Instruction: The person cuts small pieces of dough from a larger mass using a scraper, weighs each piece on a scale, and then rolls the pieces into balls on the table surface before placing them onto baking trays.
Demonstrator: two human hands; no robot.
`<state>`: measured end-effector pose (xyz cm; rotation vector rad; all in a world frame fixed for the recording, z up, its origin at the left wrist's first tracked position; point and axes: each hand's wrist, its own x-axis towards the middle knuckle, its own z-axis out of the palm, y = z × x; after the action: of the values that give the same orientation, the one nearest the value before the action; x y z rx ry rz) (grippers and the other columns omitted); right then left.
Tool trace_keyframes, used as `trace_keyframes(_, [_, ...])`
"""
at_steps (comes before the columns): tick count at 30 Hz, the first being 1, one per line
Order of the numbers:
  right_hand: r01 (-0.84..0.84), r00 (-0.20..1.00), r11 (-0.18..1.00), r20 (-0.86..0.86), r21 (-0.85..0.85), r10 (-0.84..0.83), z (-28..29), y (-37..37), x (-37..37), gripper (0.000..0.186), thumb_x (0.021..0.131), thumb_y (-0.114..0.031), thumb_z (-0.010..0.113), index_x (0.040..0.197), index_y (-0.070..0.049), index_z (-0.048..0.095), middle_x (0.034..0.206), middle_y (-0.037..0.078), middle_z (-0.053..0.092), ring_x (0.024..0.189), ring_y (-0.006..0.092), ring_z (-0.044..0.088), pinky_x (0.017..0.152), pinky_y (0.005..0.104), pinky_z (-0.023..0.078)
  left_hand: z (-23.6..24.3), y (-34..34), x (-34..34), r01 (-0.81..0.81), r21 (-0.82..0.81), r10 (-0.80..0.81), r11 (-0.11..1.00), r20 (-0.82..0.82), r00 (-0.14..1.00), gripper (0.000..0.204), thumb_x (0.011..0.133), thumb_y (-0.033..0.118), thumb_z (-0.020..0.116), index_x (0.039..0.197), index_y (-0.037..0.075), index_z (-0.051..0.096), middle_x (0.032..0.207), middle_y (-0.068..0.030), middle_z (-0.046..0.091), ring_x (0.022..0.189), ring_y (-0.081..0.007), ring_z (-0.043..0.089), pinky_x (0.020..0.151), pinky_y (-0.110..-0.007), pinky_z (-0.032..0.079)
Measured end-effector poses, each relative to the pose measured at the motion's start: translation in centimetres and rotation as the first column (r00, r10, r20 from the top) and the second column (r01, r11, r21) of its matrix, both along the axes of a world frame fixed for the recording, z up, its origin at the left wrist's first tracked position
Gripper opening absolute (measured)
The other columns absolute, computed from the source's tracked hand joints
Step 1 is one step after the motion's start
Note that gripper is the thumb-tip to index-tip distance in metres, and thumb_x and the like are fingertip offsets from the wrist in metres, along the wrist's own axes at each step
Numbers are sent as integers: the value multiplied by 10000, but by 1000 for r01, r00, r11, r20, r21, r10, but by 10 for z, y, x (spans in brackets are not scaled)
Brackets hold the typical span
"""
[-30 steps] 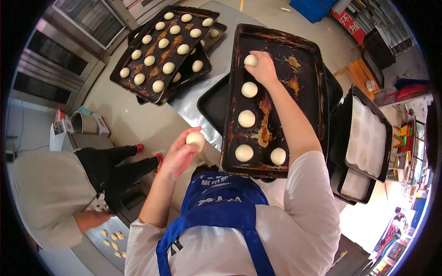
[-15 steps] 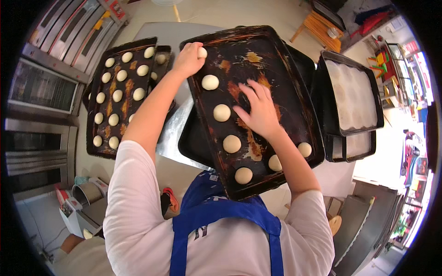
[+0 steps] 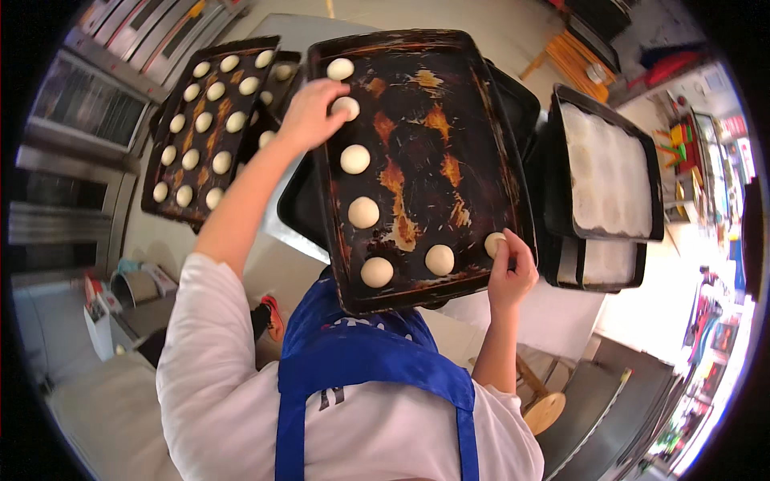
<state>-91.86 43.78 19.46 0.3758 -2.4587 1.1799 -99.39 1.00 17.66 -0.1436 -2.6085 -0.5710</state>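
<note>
A dark, worn baking tray (image 3: 449, 144) lies in front of me, with pale round dough balls (image 3: 355, 159) along its left and near edges. My left hand (image 3: 309, 116) reaches over the left rim, thumb and fingers curled round the second dough ball from the far end (image 3: 346, 108). At the near right corner, my right hand (image 3: 515, 271) has its fingertips closed on another dough ball (image 3: 494, 244), partly hidden by them. Both of these balls rest on the tray.
Another tray (image 3: 183, 144) with rows of dough balls stands at left. Stacked trays with white lining (image 3: 607, 172) stand at right. Dark trays lie beneath mine on a metal table (image 3: 313, 30). Ovens (image 3: 92, 100) line the left side; a wooden stool (image 3: 545, 413) is near right.
My left hand has gone from the far corner dough ball to the one nearer me. My right hand has moved from the tray's middle to the near right corner ball. The view has shifted.
</note>
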Motion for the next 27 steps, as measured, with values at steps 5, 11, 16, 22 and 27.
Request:
trace_keyframes(5, [-492,870,870,11,41,492,6,-27,-33,104,857,-37,702,958,-35,727,780,145,711,643,276,687,589,337,537,-36,58,189,-259,167,271,951,-58,961,253,803,57,711,1051,50,667,1086,-122,677,1071,-327,616,942,-417,477])
trace_keyframes(11, [-794,564,545,-9,270,826,23,-104,-68,81,836,-69,680,913,-50,668,865,125,687,793,317,670,714,397,550,-84,148,435,-834,356,770,422,344,537,181,875,50,676,1055,31,684,1057,-110,685,1002,-232,655,886,-333,510])
trace_keyframes(16, [-929,293,259,97,264,951,37,-171,-7,123,888,-179,673,974,-95,700,761,116,694,704,331,679,646,416,554,-96,215,549,-940,307,915,148,318,248,173,930,108,668,1078,20,692,950,-68,696,784,-124,650,716,-264,526])
trace_keyframes(22, [-940,-168,-219,206,260,964,32,-192,167,237,819,-357,767,868,-131,717,545,42,595,472,201,600,481,344,484,-79,305,558,-912,408,866,-33,467,177,232,898,259,721,824,39,722,626,-96,650,552,-178,615,531,-325,484])
trace_keyframes(27, [-775,-631,-628,110,-68,768,-28,-144,366,173,807,-168,791,923,-66,714,686,63,636,546,147,592,536,294,498,-71,378,621,-859,446,809,-251,584,66,260,881,312,730,874,52,731,682,-143,660,584,-262,622,596,-373,502])
